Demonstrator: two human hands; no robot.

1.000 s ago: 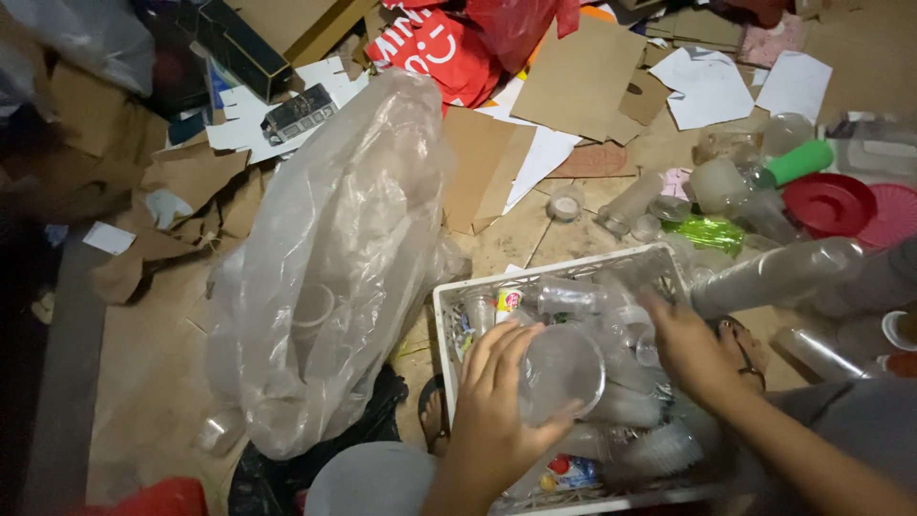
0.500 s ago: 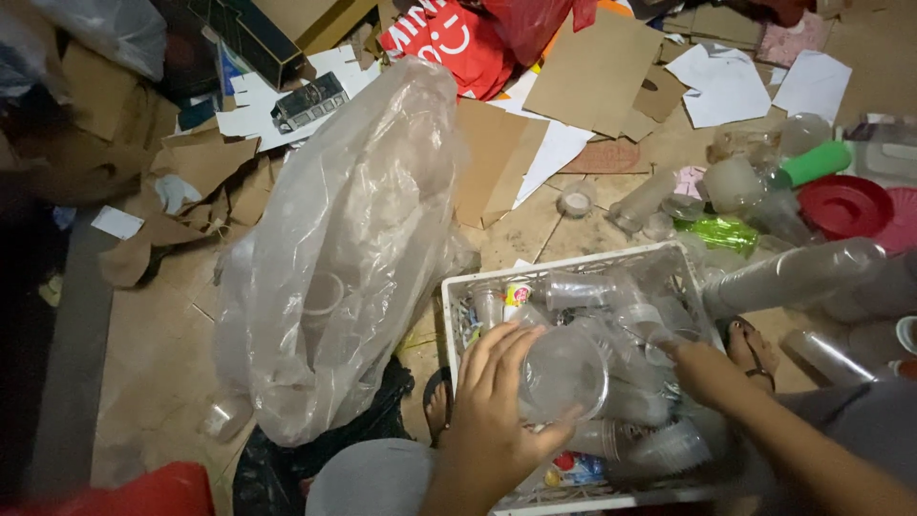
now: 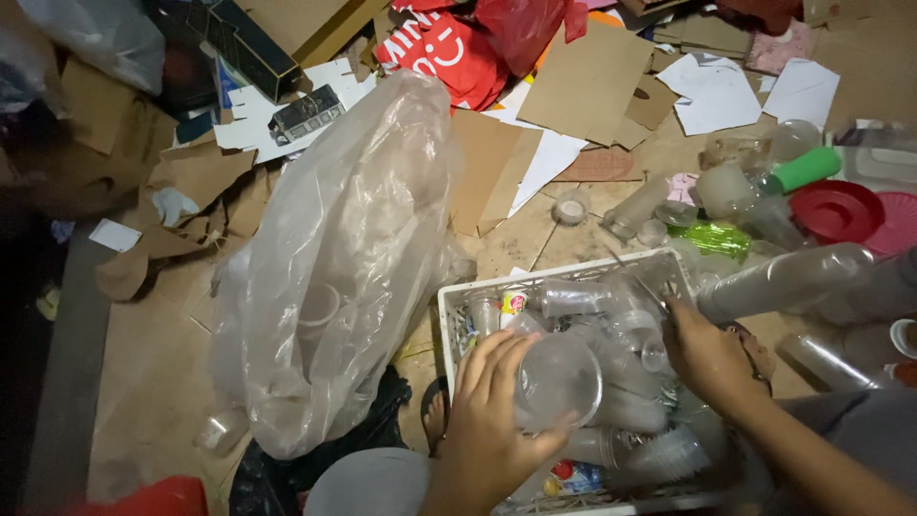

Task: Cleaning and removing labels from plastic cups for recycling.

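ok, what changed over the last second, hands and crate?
Little changed. The left hand keeps its hold on the clear plastic cup, which has tipped slightly so its open mouth shows rounder. The right hand stays down among the clear bottles in the white crate, drifting a touch toward its right side. The big clear plastic bag and the cardboard litter are as before.

place: waste-sorting floor | evidence: cardboard scraps (image 3: 583, 76), plastic cups in crate (image 3: 458, 315), clear sack (image 3: 353, 258)
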